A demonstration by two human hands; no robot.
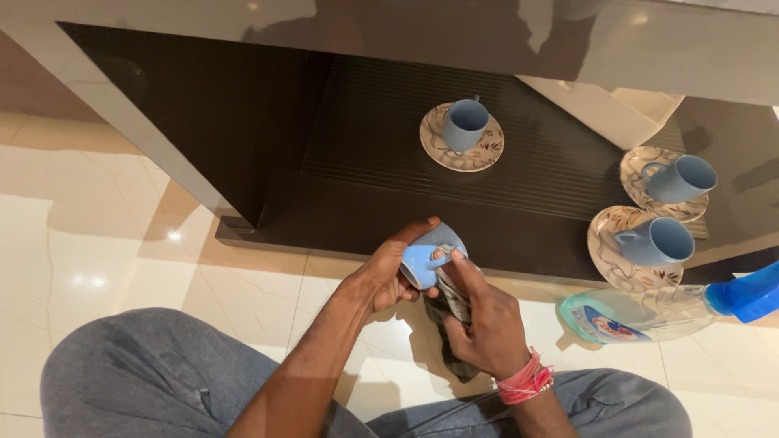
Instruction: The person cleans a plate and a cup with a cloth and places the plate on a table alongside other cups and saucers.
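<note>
A glossy cream tiled floor (105,243) runs under a low dark shelf (381,211) set beneath a pale, shiny top. The person sits on the floor in grey trousers, knees at the bottom of the view.

The left hand (388,272) grips a blue cup (428,258) just in front of the shelf edge, its fingers wrapped round the cup's body, thumb over the rim. The right hand (483,320), a red and pink thread band at the wrist, has its fingers closed on a dark grey cloth (453,328) and presses it against the cup's handle side; the cloth hangs down between the two hands.

Further back on the shelf stands another blue cup on a floral saucer (479,154). To the right sit two more floral saucers (608,247), each carrying a blue cup. A clear spray bottle (649,312) with a blue head lies on its side on the floor, just beside the nearer saucer.
</note>
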